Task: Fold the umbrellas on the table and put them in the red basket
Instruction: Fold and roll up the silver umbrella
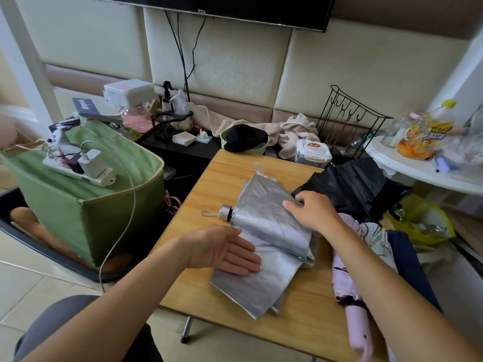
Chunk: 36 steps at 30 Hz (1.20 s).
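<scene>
Silver umbrella (271, 231) spread half-flattened across the middle of the wooden table (300, 317). Left hand (224, 248) laid flat on its near panel, fingers straight and pressing the fabric down. Right hand (311, 210) resting on the far edge, fingers curled over the fold (thumb hidden). Black umbrella (352, 184) just behind; pink umbrella (352, 304) alongside at the right.

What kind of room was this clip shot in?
Probably a lived-in room at home, perhaps a bedroom or a living room. A TV hangs on a padded wall, towels and toiletries crowd the shelf behind, and the umbrella is being folded on a small wooden table.
</scene>
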Each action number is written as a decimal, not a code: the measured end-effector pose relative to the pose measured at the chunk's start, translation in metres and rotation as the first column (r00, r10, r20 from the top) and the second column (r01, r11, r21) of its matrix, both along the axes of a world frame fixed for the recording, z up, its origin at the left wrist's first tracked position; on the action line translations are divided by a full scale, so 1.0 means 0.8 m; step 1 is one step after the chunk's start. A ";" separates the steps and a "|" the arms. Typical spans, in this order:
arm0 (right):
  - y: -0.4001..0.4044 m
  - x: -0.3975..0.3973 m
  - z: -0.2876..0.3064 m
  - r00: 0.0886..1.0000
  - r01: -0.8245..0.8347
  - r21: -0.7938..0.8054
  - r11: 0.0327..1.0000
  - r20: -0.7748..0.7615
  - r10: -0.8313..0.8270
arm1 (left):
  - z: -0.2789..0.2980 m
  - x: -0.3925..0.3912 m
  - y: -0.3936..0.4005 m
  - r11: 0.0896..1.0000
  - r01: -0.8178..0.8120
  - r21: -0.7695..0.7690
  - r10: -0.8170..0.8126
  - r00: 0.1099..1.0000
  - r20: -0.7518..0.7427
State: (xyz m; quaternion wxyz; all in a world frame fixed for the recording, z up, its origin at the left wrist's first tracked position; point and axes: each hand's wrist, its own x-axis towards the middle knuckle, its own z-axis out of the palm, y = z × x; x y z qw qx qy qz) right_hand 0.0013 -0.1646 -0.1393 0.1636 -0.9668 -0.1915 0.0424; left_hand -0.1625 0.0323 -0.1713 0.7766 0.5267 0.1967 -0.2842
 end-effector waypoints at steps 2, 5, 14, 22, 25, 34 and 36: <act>-0.006 0.002 -0.011 0.997 -0.037 0.133 0.990 0.068 0.028 | -0.002 -0.001 0.002 1.000 0.002 -0.013 -0.002 1.000 0.005; -0.007 -0.004 -0.012 0.984 -0.073 0.239 0.968 0.174 0.032 | -0.005 -0.002 0.004 1.000 0.005 -0.026 -0.005 1.000 0.019; -0.012 0.013 -0.025 0.999 0.031 0.150 0.988 -0.028 -0.027 | -0.004 -0.004 0.000 1.000 -0.031 0.002 0.031 0.999 0.023; -0.001 -0.046 0.012 0.962 -0.266 0.342 0.901 0.150 0.226 | -0.006 0.000 0.000 0.999 -0.039 0.000 0.039 0.999 0.004; 0.005 -0.095 0.031 0.883 -0.442 0.319 0.839 -0.011 0.470 | -0.007 0.002 0.003 1.000 -0.022 -0.009 0.022 1.000 0.012; -0.001 -0.128 0.041 0.598 -0.461 0.461 0.758 -0.470 0.649 | 0.002 -0.018 0.008 0.973 -0.072 0.218 0.066 0.997 0.035; 0.008 -0.117 0.018 0.786 -0.392 0.433 0.812 -0.300 0.540 | 0.004 -0.024 0.013 0.967 -0.051 0.249 0.044 0.998 0.033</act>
